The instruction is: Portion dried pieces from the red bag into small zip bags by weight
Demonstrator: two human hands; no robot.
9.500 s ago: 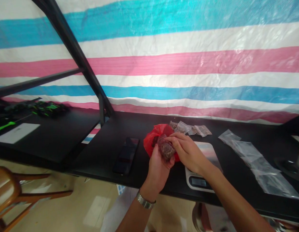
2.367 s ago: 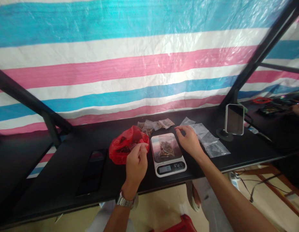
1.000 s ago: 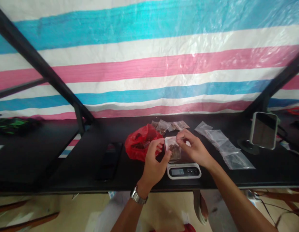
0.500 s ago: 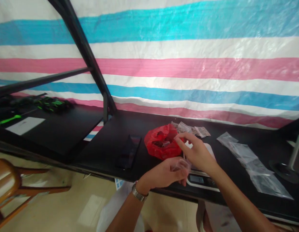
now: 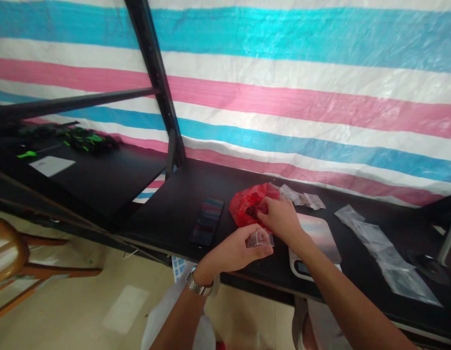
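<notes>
Just before the red plastic bag point(image 5: 243, 206), the left hand point(image 5: 234, 249) curled round a clear plastic bag point(image 5: 260, 238); inside, the right hand's point(image 5: 283, 218) grip was hidden.

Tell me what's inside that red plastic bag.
Small dark pieces show in the mouth of the red plastic bag. The right hand reaches in, covering part of them; whatever lies deeper can't be seen.

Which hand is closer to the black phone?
Left. The left hand is just right of the phone, holding a clear bag; the right hand is farther right, reaching into the red bag.
</notes>
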